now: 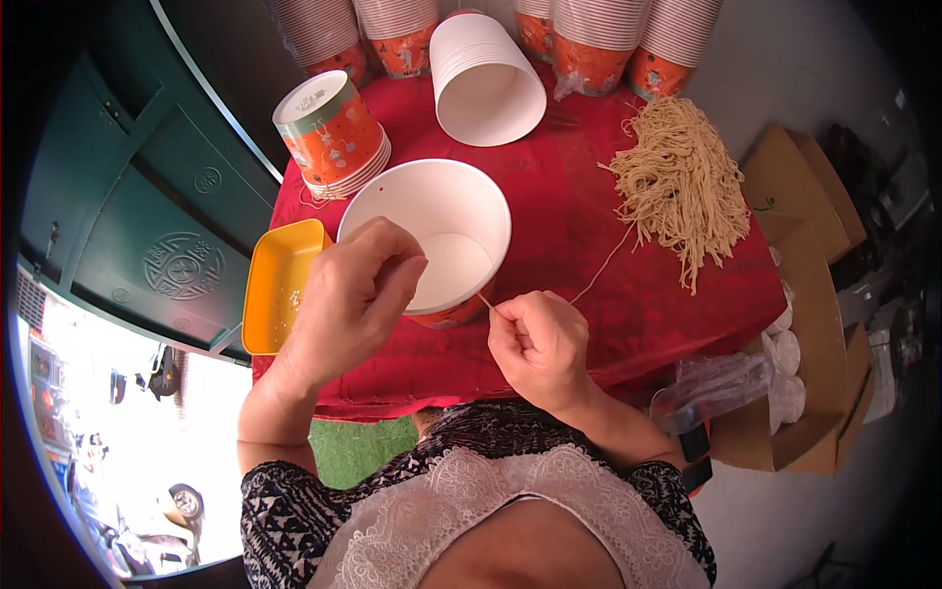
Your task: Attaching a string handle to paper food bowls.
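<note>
A large paper bucket (pixel 481 187), white inside and orange outside, stands in front of me on the table with its mouth up and tilted toward me. A small hole shows near its far left rim. My left hand (pixel 358 294) is closed in a pinch over the bucket's near left rim; whatever is between its fingers is hidden. Beside the near right of the bucket, my right hand (pixel 540 344) pinches a thin beige cord (pixel 610 263). A short end sticks out toward the bucket wall. Behind that hand, the cord trails toward a heap of cords (pixel 677 177).
A yellow tray (pixel 257 294) with small pale bits sits left on the red tablecloth (pixel 559 206). Upside-down orange buckets (pixel 339 133) and a white bucket stack (pixel 481 74) lie beyond. More wrapped stacks (pixel 601 44) line the back. Cardboard boxes (pixel 810 294) stand right.
</note>
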A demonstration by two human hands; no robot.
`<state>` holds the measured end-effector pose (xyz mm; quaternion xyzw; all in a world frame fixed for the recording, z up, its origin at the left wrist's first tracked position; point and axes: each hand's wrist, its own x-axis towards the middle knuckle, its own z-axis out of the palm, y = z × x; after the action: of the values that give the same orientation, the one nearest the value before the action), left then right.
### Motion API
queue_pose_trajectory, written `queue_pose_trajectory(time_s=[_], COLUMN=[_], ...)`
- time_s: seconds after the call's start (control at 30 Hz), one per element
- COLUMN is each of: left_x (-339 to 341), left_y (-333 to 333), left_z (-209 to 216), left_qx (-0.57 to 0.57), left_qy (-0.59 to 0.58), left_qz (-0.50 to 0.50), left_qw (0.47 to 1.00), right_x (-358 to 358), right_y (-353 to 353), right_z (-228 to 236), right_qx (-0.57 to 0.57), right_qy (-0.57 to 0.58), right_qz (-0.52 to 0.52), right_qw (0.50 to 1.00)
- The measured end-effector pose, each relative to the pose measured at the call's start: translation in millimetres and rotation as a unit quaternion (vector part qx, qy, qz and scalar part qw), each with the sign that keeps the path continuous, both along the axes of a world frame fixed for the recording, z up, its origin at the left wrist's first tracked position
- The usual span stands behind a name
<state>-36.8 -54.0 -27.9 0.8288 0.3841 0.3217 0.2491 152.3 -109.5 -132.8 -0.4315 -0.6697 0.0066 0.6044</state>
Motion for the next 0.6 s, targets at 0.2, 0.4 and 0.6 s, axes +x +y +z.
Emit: queue_pose_trajectory(time_s=[0.2,0.4,0.6], left_x=[6.9,12.9,18.7], left_y=[14.1,34.4,45.6], left_z=[5.1,2.5,-1.5], left_qx=[0.074,0.074,0.035], left_qy=[0.092,0.163,0.169], left_qz=[-0.12,-0.222,-0.274], left_qw=[0.986,0.958,0.946], right_x=[-1.6,-4.4,-6.2], right_y=[4.3,9.3,14.8], right_z=[1.8,-1.3,-3.2], right_qx=[0.004,0.005,0.017], right_qy=[-0.007,-0.007,-0.004], right_qz=[0.004,0.002,-0.003], right_qw=[1.0,1.0,1.0])
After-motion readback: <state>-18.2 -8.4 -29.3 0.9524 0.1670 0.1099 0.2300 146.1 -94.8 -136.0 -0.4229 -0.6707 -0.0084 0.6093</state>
